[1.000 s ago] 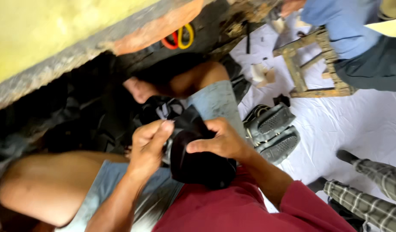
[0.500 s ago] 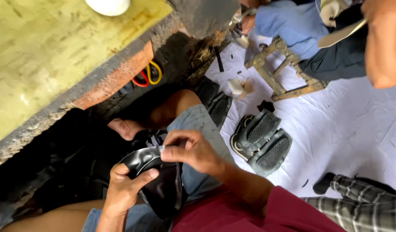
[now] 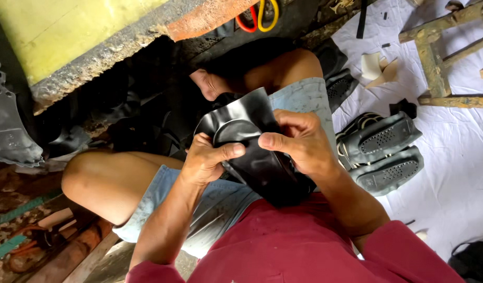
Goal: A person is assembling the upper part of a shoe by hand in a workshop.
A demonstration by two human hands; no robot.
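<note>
Here the person sits cross-legged on the floor, and both hands work a black leather piece (image 3: pixel 257 152) held over the lap, just above the denim shorts (image 3: pixel 304 99). The left hand (image 3: pixel 207 160) is clamped on the piece from the near side, thumb laid across its face and pointing right. The right hand (image 3: pixel 299 141) is closed on the piece's right edge, fingers curled over the top and thumb pressing toward the left thumb, so the two thumbs nearly meet on a rounded, raised part of the leather.

The sheet looks glossy and limp, and it bends up behind the hands. A slip seems the likeliest trouble: if either thumb eases off, the smooth leather could slide and the fold or seam being pressed could come out of line. Pressing too hard on the curve might crease it where no crease is wanted.

Much is hidden. The lower end of the piece runs under the right wrist and behind the red shirt (image 3: pixel 304 246), so its full shape cannot be told. Whether it is one layer or two pressed together is unclear. The dark heap under the yellow surface (image 3: pixel 68 36) is too shadowed to sort out. To the right, two grey soles (image 3: pixel 383 152) lie on a white sheet (image 3: pixel 451 173), near a wooden stool (image 3: pixel 441 47) cut off by the frame; scissors (image 3: pixel 257 15) with red and yellow handles lie at the top.
</note>
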